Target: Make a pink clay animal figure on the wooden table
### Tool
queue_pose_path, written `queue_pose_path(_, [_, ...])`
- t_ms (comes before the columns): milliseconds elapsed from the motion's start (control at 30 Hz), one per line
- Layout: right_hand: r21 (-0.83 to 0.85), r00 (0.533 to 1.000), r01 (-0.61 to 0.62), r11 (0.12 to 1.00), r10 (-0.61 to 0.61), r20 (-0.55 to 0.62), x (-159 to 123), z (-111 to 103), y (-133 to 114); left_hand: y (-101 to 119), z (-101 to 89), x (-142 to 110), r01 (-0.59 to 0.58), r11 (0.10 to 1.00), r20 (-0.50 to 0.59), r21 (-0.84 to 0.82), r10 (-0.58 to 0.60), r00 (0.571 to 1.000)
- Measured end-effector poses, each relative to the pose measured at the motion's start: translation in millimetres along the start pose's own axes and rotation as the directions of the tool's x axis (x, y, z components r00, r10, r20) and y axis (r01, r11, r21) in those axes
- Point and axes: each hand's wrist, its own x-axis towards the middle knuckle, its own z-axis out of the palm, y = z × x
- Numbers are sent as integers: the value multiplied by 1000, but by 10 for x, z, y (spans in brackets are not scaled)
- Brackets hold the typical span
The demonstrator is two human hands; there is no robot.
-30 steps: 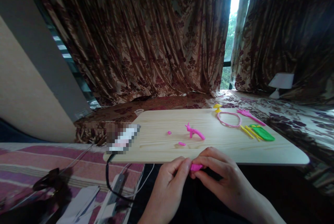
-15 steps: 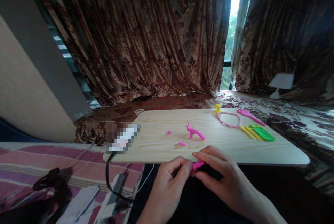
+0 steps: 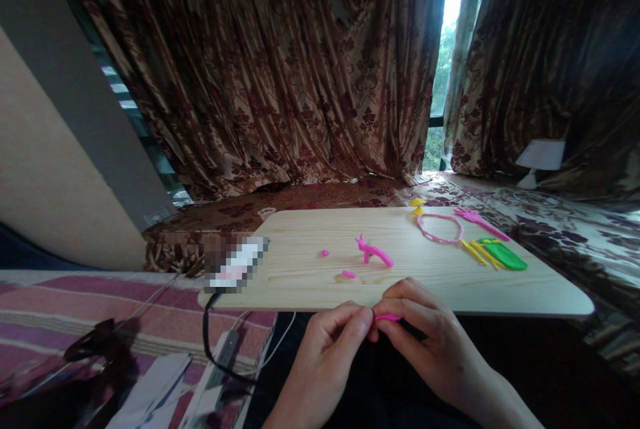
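Observation:
A piece of pink modelling clay [image 3: 388,317] is pinched in my fingers just off the table's front edge. My left hand [image 3: 333,342] has thumb and forefinger closed at its left end. From the other side, my right hand [image 3: 425,332] grips it between thumb and fingers; part of the clay is hidden. On the table beyond my hands lies a pink clay animal-like figure [image 3: 376,253] with a long tapered body and short legs. Left of it are a small pink ball [image 3: 325,253] and a short pink roll [image 3: 349,274].
On the wooden table [image 3: 300,229], toward the right, are a yellow mushroom-like shape [image 3: 417,204], a twisted pink ring [image 3: 419,230], a pink hand-shaped piece [image 3: 483,221], yellow strips [image 3: 474,252] and a green slab [image 3: 507,257]. A pixelated device with a black cable occupies the left end.
My right fingers have shifted slightly along the pink clay, and more of it now lies between the right thumb and forefinger. The pieces on the table stay put.

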Motion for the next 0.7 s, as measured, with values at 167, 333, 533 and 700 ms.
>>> queue_pose_path(167, [-3, 1000, -11, 1000, 11, 29, -25, 0, 10, -18, 14, 3, 46, 998, 12, -45, -46, 999])
queue_pose_path(333, [17, 1000, -28, 999, 27, 12, -54, -22, 2, -18, -4, 5, 30, 999, -12, -43, -31, 999])
queue_pose_path(533, [25, 1000, -16, 1000, 16, 12, -28, -13, 6, -17, 10, 7, 34, 999, -8, -17, -34, 999])
queue_pose_path(700, [42, 1000, -19, 999, 18, 23, -44, -19, 27, -27, 14, -3, 32, 999, -10, -40, -32, 999])
